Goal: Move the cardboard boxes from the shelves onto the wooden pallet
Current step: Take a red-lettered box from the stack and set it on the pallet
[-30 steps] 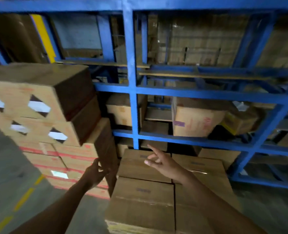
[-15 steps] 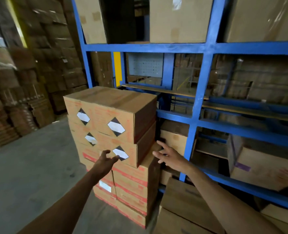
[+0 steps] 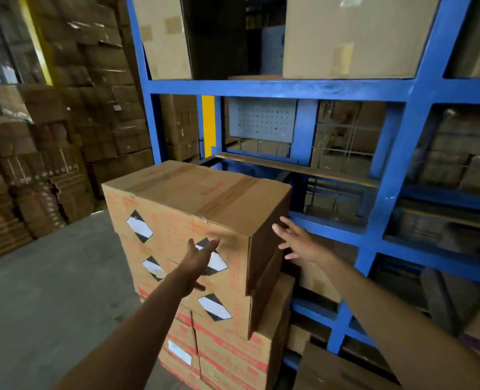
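Compared with half a second ago, both hands are raised to the top cardboard box (image 3: 196, 218) of the stack beside the blue shelves (image 3: 275, 88). The left hand (image 3: 198, 261) is spread before its labelled front; the right hand (image 3: 296, 240) is spread just beside its right side. Nothing is gripped.

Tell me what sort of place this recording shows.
Most likely a warehouse: tall blue steel racking holding cardboard boxes, stacks of cartons along the far wall, and a bare concrete floor.
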`<state>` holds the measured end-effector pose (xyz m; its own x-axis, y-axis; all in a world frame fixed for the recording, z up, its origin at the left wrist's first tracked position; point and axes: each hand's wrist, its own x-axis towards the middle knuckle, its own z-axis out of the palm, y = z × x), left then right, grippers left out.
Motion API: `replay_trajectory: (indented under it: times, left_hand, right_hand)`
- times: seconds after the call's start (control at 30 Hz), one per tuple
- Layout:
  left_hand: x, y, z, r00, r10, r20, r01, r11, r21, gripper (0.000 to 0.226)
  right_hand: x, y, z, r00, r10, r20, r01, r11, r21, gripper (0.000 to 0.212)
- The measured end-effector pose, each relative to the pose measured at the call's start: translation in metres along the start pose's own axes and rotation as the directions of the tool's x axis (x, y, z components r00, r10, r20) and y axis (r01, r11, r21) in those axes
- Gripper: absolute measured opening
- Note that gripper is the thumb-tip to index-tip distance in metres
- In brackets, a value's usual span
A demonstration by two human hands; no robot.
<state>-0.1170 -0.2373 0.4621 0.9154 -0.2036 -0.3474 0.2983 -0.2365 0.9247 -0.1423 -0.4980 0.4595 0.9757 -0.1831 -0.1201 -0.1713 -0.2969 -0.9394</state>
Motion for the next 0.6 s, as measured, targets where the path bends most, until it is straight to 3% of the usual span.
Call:
replay_trajectory:
  times: [0.27, 0.37, 0.43, 0.6]
  left_hand:
    - [0.067, 0.031, 0.022, 0.989, -0.141, 0.035, 0.145, 0.976, -0.160, 0.093]
    - [0.094, 0.032, 0.028, 0.980, -0.191, -0.054, 0.179, 0.968, -0.175, 0.133]
    - [0.116, 0.025, 0.027, 0.977, -0.200, -0.080, 0.188, 0.973, -0.133, 0.146]
    - [0.120, 0.033, 0.024, 0.969, -0.249, 0.007, 0.249, 0.968, -0.031, 0.119]
  right_hand:
    - [0.113, -0.017, -0.037, 0.987, 0.097, -0.129, -0.097, 0.995, 0.005, 0.085]
    - [0.148, -0.020, -0.051, 0.981, 0.133, -0.142, -0.131, 0.991, 0.022, 0.085]
    - [0.164, -0.023, -0.056, 0.981, 0.147, -0.129, -0.148, 0.989, -0.002, 0.082]
    - [0.201, -0.024, -0.057, 0.968, 0.210, -0.137, -0.210, 0.978, 0.017, 0.097]
